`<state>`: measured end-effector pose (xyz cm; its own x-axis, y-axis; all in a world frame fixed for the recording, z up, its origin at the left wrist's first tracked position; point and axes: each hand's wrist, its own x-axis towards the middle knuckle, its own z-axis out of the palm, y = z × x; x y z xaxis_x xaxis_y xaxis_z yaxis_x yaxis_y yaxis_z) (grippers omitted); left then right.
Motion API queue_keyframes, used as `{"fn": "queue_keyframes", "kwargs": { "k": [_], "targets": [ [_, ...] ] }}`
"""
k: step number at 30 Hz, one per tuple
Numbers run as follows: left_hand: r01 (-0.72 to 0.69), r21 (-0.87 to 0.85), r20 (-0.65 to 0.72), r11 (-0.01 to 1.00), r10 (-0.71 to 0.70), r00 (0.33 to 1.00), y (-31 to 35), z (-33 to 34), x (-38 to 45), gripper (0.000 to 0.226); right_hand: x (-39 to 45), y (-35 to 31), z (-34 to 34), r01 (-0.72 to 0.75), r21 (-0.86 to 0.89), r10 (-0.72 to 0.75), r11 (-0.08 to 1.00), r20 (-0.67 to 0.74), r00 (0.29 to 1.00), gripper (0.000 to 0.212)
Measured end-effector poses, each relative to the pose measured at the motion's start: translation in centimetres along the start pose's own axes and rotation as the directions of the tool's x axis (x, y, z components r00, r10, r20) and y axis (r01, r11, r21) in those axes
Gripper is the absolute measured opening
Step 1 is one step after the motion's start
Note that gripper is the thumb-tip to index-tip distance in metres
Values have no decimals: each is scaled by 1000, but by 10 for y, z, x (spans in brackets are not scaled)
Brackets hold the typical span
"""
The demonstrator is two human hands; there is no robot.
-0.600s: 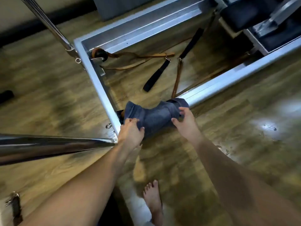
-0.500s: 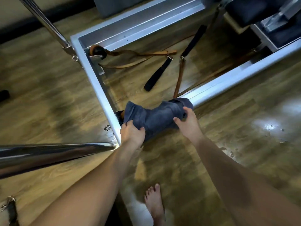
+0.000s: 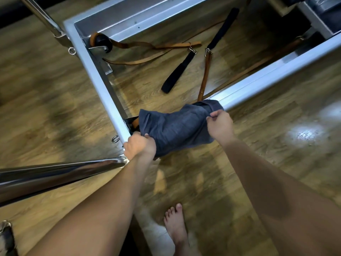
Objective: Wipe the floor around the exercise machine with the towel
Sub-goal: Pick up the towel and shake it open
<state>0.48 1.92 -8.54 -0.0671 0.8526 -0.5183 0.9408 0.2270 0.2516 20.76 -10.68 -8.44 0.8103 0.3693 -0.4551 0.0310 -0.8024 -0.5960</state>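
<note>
- Both my hands are on the towel [image 3: 177, 130], a dark blue-grey one, draped over the near corner of the exercise machine's frame [image 3: 96, 78].
- My left hand [image 3: 139, 145] has its fingers curled tight around the towel's left lower edge, right at the frame corner.
- My right hand [image 3: 220, 124] pinches the towel's right upper edge, next to the long side rail [image 3: 276, 74].
- Towel is stretched between the two hands; the lower part hangs toward the floor [image 3: 249, 126], can't tell if it touches.
- Inside the frame: brown straps [image 3: 160, 47] and black loop handles [image 3: 177, 74] lying on the wood floor.
- A brown strap [image 3: 205, 76] runs down under the towel's top edge.
- Chrome pole [image 3: 55, 174] comes in from the left and meets the frame corner just below my left hand.
- My bare foot [image 3: 175, 224] is on the floor, near side of the frame, between my arms.
- Bright glare patch [image 3: 306, 133] on the floor to the right, well apart from the towel.
</note>
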Motion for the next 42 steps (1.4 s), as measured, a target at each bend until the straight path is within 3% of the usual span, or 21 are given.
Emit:
{"fn": "queue_keyframes", "kwargs": {
  "k": [2,4,6,8,11,14,19,23,27,32,35,37,39,42],
  "targets": [
    [-6,-162,-49,987,-2,999,4,0,-6,35,5,1,-12,75,89,-66,993,-99,993,4],
    [-42,-465,-66,884,13,998,8,3,-15,32,10,6,-25,142,199,-94,970,-234,968,5],
    [-45,-617,-47,786,20,999,11,9,-25,28,20,15,-36,140,264,-47,954,-329,943,7],
    [-35,-541,-10,840,34,999,13,15,-32,25,29,23,-41,43,299,34,953,-249,968,19],
    [-67,-323,54,944,89,995,15,26,-40,32,27,25,-36,-126,331,122,935,33,992,59],
    [-105,-223,98,969,130,987,20,33,-44,42,21,24,-22,-160,332,147,930,64,987,73],
    [80,-330,198,941,-14,980,28,30,-34,40,29,31,-25,-273,324,266,906,67,962,26],
    [68,-487,256,871,68,964,29,28,-33,9,24,23,-43,-125,352,124,928,27,992,23],
    [104,-634,297,766,117,948,23,15,-44,22,10,7,-75,-58,561,66,826,6,998,27],
    [230,-817,345,529,129,930,49,-31,-65,18,-13,-23,-145,-58,647,98,760,-27,995,20],
    [203,-888,293,412,166,942,82,-79,-95,32,-42,-49,-202,-15,672,88,741,-74,993,9],
    [184,-922,265,341,209,941,107,-117,-119,35,-60,-64,-246,4,660,76,751,-92,993,14],
    [78,-931,193,357,297,935,130,-157,-153,28,-83,-78,-295,6,660,60,751,-78,995,17],
    [-200,-866,47,458,473,880,164,-217,-211,42,-118,-99,-369,54,638,12,768,-100,995,14]
  ]
}}
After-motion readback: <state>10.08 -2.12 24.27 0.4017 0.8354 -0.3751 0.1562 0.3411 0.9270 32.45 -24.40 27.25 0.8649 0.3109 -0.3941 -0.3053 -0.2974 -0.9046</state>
